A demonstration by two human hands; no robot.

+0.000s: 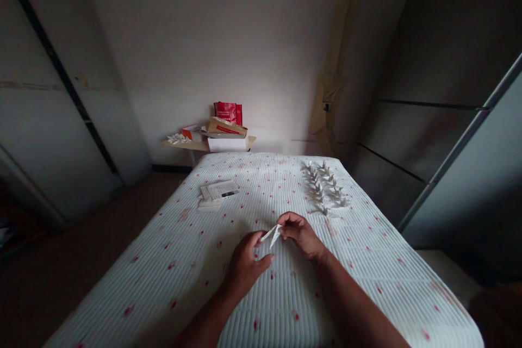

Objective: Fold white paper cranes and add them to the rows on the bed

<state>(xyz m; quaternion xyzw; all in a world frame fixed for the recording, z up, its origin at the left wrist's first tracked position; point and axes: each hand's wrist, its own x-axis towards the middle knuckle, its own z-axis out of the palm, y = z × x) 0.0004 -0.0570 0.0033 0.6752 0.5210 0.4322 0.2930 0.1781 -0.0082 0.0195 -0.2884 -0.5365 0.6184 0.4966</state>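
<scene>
Above the middle of the bed I see a small piece of folded white paper (pixel 274 235) with narrow, pointed flaps. My right hand (pixel 299 235) pinches its upper right end between thumb and fingers. On the other side, my left hand (pixel 247 263) has its fingertips at the paper's left tip, while its thumb is spread away from the fingers. Farther up on the right, several folded paper cranes (pixel 320 185) stand in rows on the bedspread. To the left lies a stack of printed paper sheets (pixel 218 191).
A ribbed white bedspread (pixel 228 304) with red spots covers the bed. Beyond its far edge, a small shelf (pixel 196 145) carries a white box (pixel 227 144), a red bag (pixel 228 112) and more folded white paper (pixel 178 138). Cabinets (pixel 432 119) stand on the right.
</scene>
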